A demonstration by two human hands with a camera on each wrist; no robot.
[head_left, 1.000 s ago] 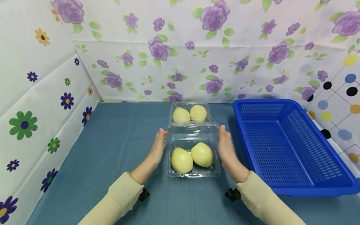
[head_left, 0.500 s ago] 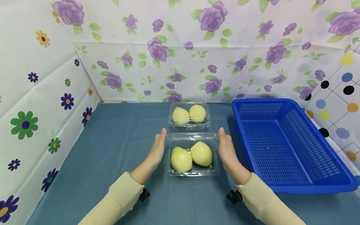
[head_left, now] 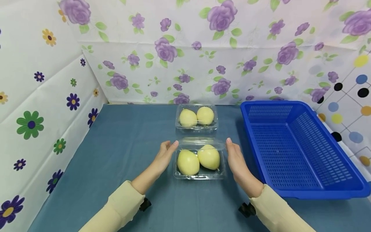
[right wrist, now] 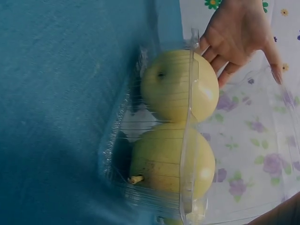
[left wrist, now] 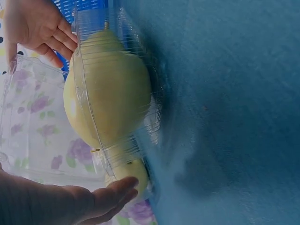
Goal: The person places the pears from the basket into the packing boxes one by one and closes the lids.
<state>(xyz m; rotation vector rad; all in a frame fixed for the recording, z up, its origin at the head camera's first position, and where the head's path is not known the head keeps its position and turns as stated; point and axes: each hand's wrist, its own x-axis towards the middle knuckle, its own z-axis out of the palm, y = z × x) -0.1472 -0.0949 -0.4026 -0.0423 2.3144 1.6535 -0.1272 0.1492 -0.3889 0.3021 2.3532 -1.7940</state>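
Observation:
A clear plastic clamshell box (head_left: 200,177) stands in front of me, holding two pale yellow pears, one on the left (head_left: 188,162) and one on the right (head_left: 208,158). Its hinged lid (head_left: 200,141) is raised at the far side, tilted over the back of the pears. My left hand (head_left: 163,158) is at the lid's left edge, thumb tip right at it, fingers extended. At the opposite edge is my right hand (head_left: 237,162), its fingers straight and slightly spread in the left wrist view, thumb against the lid's rim. Neither hand curls round the box.
Behind stands a second clear clamshell (head_left: 197,128), lid down, with two more pears inside. A blue perforated plastic basket (head_left: 285,194) sits to the right on the blue-green tablecloth (head_left: 124,135). Floral sheets (head_left: 130,74) wall the back and sides.
The lid has swung up from leaning away at the back and now tips toward me over the pears. Both hands have moved slightly nearer me with it, the left thumb turning inward.

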